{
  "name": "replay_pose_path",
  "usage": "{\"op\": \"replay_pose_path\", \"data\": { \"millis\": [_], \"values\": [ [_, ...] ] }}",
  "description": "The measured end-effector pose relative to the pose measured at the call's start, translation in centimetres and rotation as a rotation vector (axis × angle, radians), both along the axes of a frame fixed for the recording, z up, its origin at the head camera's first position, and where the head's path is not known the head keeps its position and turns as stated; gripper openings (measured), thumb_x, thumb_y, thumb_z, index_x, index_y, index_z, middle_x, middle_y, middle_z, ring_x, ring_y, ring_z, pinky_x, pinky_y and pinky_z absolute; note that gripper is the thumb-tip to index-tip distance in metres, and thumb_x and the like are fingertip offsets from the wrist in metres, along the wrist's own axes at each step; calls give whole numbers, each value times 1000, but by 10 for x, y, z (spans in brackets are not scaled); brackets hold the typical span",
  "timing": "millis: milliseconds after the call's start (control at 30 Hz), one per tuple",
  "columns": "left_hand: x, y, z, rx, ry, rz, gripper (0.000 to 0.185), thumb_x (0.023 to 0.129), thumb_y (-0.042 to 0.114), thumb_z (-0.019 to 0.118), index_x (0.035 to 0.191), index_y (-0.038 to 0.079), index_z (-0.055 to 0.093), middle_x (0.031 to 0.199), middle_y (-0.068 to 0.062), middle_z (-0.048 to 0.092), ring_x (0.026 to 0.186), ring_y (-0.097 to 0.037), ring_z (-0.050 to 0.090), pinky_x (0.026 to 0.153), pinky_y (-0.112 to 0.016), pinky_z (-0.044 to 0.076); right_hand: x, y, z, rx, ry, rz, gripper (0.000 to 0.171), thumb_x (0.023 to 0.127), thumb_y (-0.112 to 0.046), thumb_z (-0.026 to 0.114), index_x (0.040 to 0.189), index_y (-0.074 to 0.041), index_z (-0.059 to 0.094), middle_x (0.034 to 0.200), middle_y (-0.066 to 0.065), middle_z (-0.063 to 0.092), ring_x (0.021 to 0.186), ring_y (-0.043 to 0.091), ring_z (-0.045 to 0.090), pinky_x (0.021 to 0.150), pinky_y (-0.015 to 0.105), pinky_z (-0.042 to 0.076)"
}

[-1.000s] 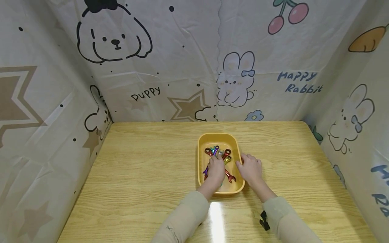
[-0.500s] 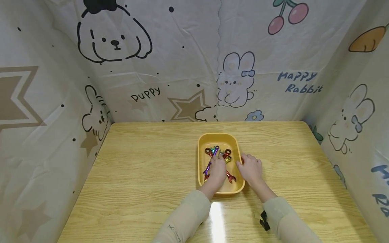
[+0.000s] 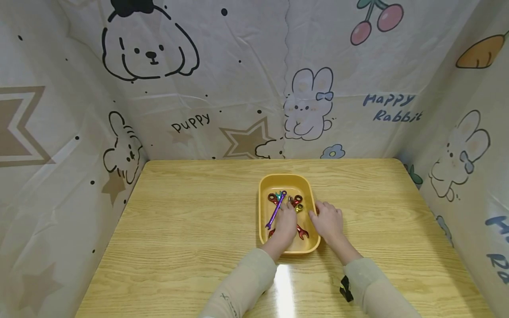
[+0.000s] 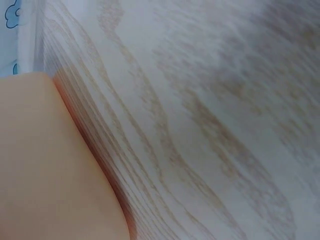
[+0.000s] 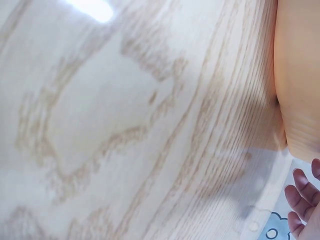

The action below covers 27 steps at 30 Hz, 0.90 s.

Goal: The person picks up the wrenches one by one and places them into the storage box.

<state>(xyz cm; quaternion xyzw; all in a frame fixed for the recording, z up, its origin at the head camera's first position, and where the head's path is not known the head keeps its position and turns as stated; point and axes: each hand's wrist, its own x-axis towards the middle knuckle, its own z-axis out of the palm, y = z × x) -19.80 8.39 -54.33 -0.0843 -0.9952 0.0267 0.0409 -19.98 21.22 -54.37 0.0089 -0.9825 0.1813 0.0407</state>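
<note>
A yellow plastic bin [image 3: 264, 185] holds several small ratchet wrenches. My left hand [image 3: 287, 221] reaches down into it, its fingertips right at a silver wrench end [image 3: 290, 199]; I cannot tell whether it is pinched. Left of the fingers lies a purple wrench [image 3: 275, 212], with a green end [image 3: 278, 194] beside its top. Red wrenches [image 3: 303, 232] and a gold one [image 3: 299, 207] show partly from under the hand. My right hand [image 3: 328, 221] holds the bin's right rim, thumb over the edge, bent fingers [image 5: 302, 197] outside.
The bin stands on a wood-grain table [image 3: 199, 212]. Printed cloth walls [image 3: 238, 88] enclose its back and both sides. A black strap piece [image 3: 346, 289] shows at the right sleeve. The bin's outer wall fills the left part of the left wrist view.
My left hand has shifted slightly right within the bin, uncovering more of the purple wrench. The silver wrench end by its fingertips has turned. The right hand and bin have stayed still.
</note>
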Motion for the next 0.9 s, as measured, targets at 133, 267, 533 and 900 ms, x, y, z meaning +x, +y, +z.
{"op": "replay_pose_path", "data": {
  "millis": [133, 267, 533, 900],
  "values": [
    [1, 0, 0, 61, -5, 3, 44, 82, 9, 62, 124, -1, 53, 111, -15, 58, 86, -18, 60, 76, -23, 48, 0, 0, 0, -2, 0, 0, 43, 87, -30, 54, 119, -2, 56, 110, 23, 59, 102, 39, 53, 84, 51, 33],
    [1, -1, -2, 63, 24, -5, 42, 83, 10, 61, 122, -2, 54, 103, -12, 59, 81, -17, 59, 71, -21, 48, 0, -1, 0, 0, 1, 3, 43, 87, -30, 53, 119, -2, 56, 111, 23, 59, 102, 39, 53, 83, 51, 34],
    [1, -3, -3, 54, 17, 9, 41, 84, 11, 60, 122, -2, 54, 100, -11, 57, 80, -18, 58, 65, -21, 49, 0, 0, 1, 1, 10, 2, 42, 87, -29, 53, 118, -1, 57, 110, 23, 59, 101, 40, 53, 84, 52, 33],
    [2, -4, -2, 139, 1, 37, 41, 82, 9, 61, 121, -2, 54, 97, -12, 55, 79, -22, 59, 59, -23, 50, 0, -1, 0, -2, 16, -3, 41, 86, -29, 54, 117, -2, 57, 110, 23, 59, 102, 40, 53, 85, 51, 33]
  ]
}}
